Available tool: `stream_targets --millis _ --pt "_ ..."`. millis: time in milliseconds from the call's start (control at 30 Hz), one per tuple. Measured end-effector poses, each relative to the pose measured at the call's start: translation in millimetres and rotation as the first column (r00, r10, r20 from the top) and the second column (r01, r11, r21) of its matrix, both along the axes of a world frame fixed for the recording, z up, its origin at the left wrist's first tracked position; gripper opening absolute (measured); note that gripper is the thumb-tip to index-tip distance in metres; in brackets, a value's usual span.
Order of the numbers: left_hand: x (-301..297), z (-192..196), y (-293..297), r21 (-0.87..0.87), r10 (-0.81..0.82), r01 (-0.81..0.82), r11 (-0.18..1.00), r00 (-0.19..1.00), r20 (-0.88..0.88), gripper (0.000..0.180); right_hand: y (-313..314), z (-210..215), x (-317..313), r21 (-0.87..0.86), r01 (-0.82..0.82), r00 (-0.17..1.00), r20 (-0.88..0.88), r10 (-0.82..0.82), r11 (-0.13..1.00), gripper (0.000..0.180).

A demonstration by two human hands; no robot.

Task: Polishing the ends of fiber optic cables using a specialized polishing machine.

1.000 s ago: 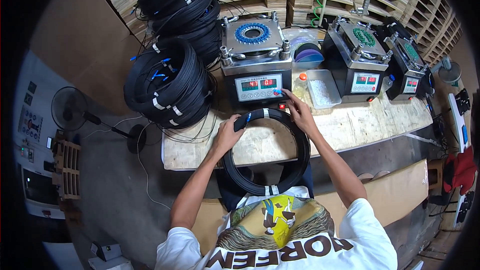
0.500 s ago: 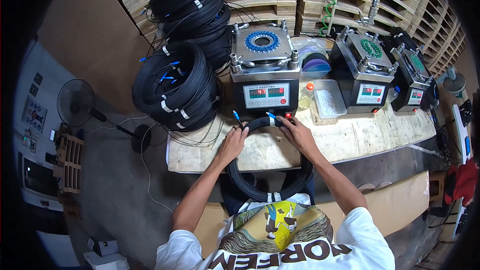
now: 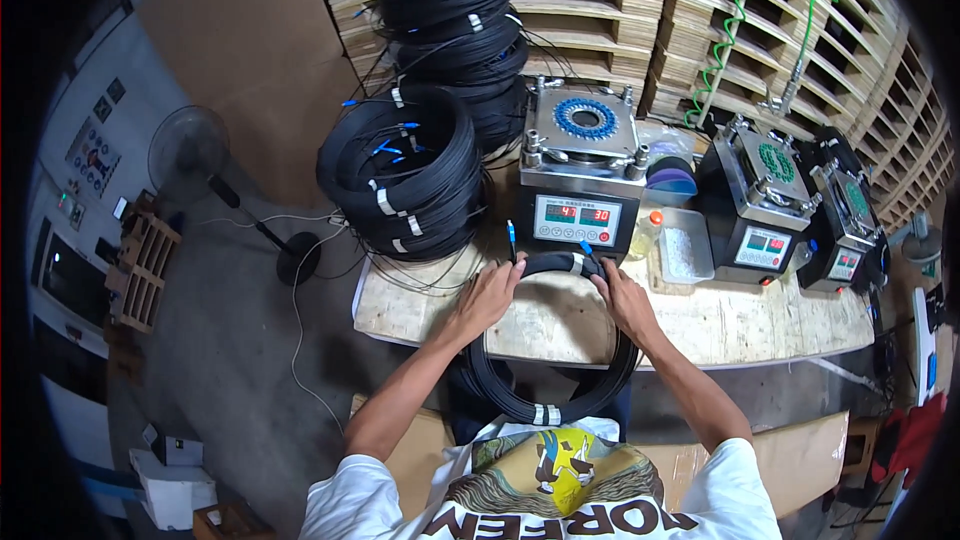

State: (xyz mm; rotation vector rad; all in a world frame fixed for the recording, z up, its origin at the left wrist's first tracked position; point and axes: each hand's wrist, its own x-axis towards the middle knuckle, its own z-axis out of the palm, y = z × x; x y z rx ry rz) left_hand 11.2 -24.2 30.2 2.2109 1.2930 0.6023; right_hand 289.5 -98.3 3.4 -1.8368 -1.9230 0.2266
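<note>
Both of your hands hold a coil of black cable (image 3: 588,407) in front of you, its top over the workbench (image 3: 700,320) and its bottom above your lap. Your left hand (image 3: 490,293) is closed around the coil's upper left; your right hand (image 3: 626,300) grips its upper right, thumb toward the inside. This spread appears to balance the ring. White tape bands (image 3: 546,415) wrap it at top and bottom, seemingly to bind the turns together.

A blue-tipped connector (image 3: 511,232) stands up from your left fingertips, as if pinched to leave its tip exposed. A second blue connector (image 3: 586,248) pokes up just beside your right fingertips; whether you pinch it too, I cannot tell.

The bench's front edge passes behind the ring, and bare wood shows through its middle. Whether the coil rests on that edge or on your legs is not clear. Ahead, the nearest machine (image 3: 575,190) stands close to both connectors, leaving little room forward. To your left, a stack of coils (image 3: 400,185) trails loose loops near your left hand, so that side looks tight. To your right, bare wood gives more room along the front, with a clear tray (image 3: 684,248) of white material and an orange-capped bottle (image 3: 647,236) farther back.
</note>
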Motion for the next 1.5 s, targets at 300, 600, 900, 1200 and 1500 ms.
stream_targets --millis 300,600,900,1200,1500 --pt "-76 206 36 0.487 0.122 -0.117 0.865 0.992 0.021 0.057 77 219 -70 0.251 -0.210 0.977 0.032 0.209 0.945 0.039" --pt "-178 306 203 0.219 0.224 -0.224 0.950 0.974 0.027 0.066 300 300 -159 0.376 -0.477 0.876 0.136 0.462 0.794 0.052" --pt "-207 244 325 0.091 0.194 -0.186 0.978 0.978 -0.082 0.062 413 227 -198 0.164 -0.397 0.915 0.155 0.374 0.903 0.055" --pt "-205 204 354 0.494 0.358 -0.126 0.860 0.839 -0.409 0.062 421 214 -199 0.056 -0.310 0.921 0.264 0.285 0.949 0.052" --pt "-231 184 399 0.268 0.112 -0.060 0.962 0.977 -0.181 0.064 453 197 -199 0.150 -0.455 0.890 0.099 0.444 0.878 0.042"
